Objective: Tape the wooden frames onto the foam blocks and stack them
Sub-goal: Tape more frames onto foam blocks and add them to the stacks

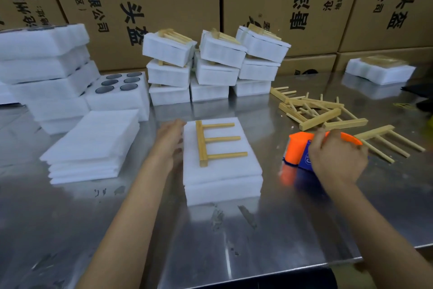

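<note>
Left hand (171, 141) rests open-fingered against the foam block (220, 171) at nine o'clock; right hand (337, 159) grips the tape dispenser (298, 148) at three o'clock.

Two bare forearms, no sleeves, watch or rings showing; left hand (169, 142) and right hand (337, 159) are ungloved.

Big brown boxes (276, 2) with black letters stand in a row behind the shiny worktop (293, 230).
</note>
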The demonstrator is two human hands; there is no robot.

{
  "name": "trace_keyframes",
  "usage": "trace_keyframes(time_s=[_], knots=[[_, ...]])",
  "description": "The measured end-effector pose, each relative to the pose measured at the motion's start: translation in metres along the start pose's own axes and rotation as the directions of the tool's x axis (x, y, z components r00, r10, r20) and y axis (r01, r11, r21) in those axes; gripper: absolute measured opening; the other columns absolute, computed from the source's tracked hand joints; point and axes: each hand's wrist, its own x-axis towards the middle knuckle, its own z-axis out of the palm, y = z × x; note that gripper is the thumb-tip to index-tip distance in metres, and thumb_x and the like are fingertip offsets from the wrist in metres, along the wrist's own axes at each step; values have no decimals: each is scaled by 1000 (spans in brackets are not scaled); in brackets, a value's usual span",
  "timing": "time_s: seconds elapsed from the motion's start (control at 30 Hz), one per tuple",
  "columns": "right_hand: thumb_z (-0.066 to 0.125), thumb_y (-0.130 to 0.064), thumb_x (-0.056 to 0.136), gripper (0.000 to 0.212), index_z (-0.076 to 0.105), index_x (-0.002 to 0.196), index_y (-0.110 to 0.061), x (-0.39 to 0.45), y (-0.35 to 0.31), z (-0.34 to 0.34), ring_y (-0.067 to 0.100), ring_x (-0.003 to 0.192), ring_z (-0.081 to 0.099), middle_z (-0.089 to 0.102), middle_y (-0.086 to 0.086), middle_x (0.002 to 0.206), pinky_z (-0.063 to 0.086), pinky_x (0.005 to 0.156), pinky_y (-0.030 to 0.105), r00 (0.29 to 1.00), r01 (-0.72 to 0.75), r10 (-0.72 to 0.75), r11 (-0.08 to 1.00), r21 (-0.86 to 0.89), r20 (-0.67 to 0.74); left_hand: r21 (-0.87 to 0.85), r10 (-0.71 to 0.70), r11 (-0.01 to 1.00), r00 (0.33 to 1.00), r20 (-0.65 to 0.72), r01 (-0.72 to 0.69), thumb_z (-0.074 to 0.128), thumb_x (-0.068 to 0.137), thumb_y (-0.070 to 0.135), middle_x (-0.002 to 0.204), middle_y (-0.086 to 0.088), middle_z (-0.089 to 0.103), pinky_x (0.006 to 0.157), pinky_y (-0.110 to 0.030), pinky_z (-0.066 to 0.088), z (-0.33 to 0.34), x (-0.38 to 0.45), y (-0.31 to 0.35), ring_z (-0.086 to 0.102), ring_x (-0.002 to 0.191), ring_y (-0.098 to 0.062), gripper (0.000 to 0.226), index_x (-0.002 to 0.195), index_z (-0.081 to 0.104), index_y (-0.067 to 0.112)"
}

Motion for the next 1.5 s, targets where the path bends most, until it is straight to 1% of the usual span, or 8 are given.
trace_keyframes(time_s=[0.2, 0.33, 0.47, 0.63, 1.0, 1.1, 1.23, 1.5], knots=[[36, -31, 92, 53, 61, 58, 1, 12, -1, -5, 28, 52, 45, 54, 17, 52, 37, 63, 36, 989, 131, -124, 988, 85, -81, 219, 387, 909, 913, -130, -354, 51, 98, 26, 100, 11, 65, 77, -27, 45, 24, -25, 27, 58, 90, -8, 14, 104, 64, 27], [33, -33, 91, 51, 36, 44, -14, 17, -27, -19, 25, 47, 39, 38, 3, 43, 19, 53, 27, 977, 180, -148, 959, 220, -157, 176, 355, 898, 901, 250, -403, 58, 95, 22, 111, 11, 68, 77, -12, 48, 55, -52, 44, 61, 93, 9, 24, 117, 67, 26], [34, -30, 89, 49, 38, 43, -14, 18, -50, -35, 25, 44, 37, 33, -2, 41, 16, 51, 28, 951, 277, -213, 909, 311, -224, 194, 190, 923, 831, 524, -333, 60, 89, 25, 122, 11, 67, 96, -27, 50, 74, -71, 47, 63, 109, -3, 39, 128, 61, 31], [33, -30, 89, 47, 32, 44, -17, 15, -62, -53, 23, 46, 38, 38, -1, 42, 23, 53, 31, 928, 355, -283, 868, 346, -243, 110, 236, 940, 846, 479, -324, 61, 93, 17, 94, 1, 77, 91, -35, 57, 61, -74, 48, 73, 86, -14, 16, 97, 75, 21], [29, -33, 86, 43, 38, 49, -14, 21, -101, -55, 19, 47, 40, 45, 1, 47, 19, 50, 28, 862, 500, -485, 771, 395, -144, -20, 298, 954, 934, 197, -300, 64, 93, 6, 72, -4, 74, 70, -24, 61, 37, -68, 49, 72, 66, -14, 12, 87, 74, 7], [33, -25, 94, 40, 35, 54, -18, 31, -111, -46, 25, 53, 43, 42, -1, 51, 26, 53, 31, 799, 589, -595, 746, 309, -85, -85, 261, 964, 960, 105, -253, 64, 91, 1, 67, -6, 72, 62, -25, 60, 8, -55, 53, 69, 60, -17, 11, 88, 74, 1], [30, -38, 98, 43, 45, 64, -17, 65, -99, -30, 27, 67, 48, 46, 2, 64, 30, 63, 34, 816, 554, -565, 824, 116, 118, -211, 133, 964, 978, -159, -165, 55, 93, -2, 71, -7, 64, 51, -19, 55, -74, -22, 49, 59, 56, -12, 12, 97, 66, -2], [30, -51, 97, 44, 48, 70, -21, 93, -88, -5, 25, 75, 51, 50, 2, 74, 35, 69, 36, 727, 616, -560, 788, -15, 398, 82, 124, 991, 956, -267, -106, 70, 87, 18, 78, -10, 58, 52, -27, 55, -113, -9, 15, 55, 56, -21, 19, 90, 69, -1]])
